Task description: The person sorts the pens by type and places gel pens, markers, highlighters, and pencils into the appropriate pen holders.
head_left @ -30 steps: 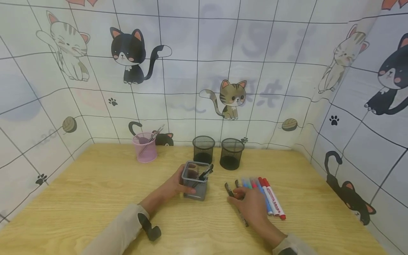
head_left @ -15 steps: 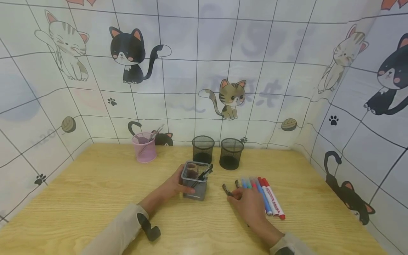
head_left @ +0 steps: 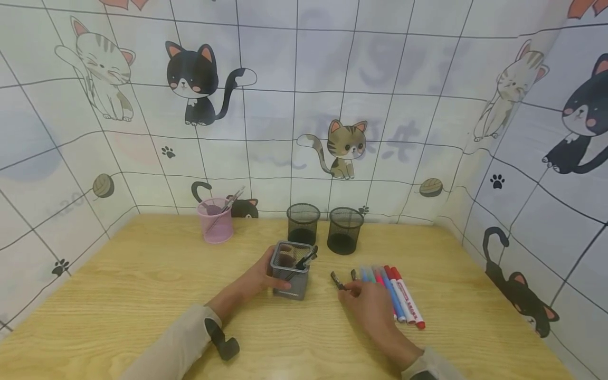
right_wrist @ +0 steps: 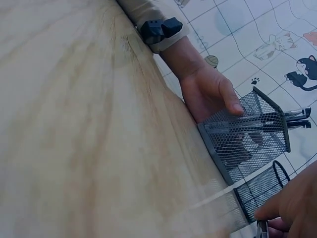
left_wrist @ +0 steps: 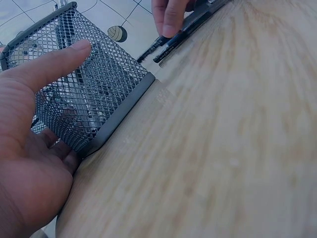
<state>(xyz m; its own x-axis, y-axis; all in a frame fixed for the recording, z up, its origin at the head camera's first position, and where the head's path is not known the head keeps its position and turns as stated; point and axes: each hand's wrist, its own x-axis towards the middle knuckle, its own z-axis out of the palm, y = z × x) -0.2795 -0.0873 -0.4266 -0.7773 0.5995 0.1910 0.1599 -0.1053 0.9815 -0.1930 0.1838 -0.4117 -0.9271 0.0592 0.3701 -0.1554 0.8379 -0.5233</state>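
The right hand (head_left: 372, 310) pinches a pen (head_left: 337, 281) (slanting away leftward), right of the holder (head_left: 297, 279) the left hand (head_left: 264, 275) grips.

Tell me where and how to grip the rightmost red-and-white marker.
Probably pinch the rightmost red-and-white marker mid-barrel, from above and its right: it lies flat, with another marker close along its left and tabletop on its right. The right hand holds a black pen.

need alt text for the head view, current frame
A person's left hand holds a gray mesh cup with pens while the right hand pinches a dark pen beside colored markers. Behind, a pink cup and two black mesh cups stand on a wooden table before a cat-patterned wall.
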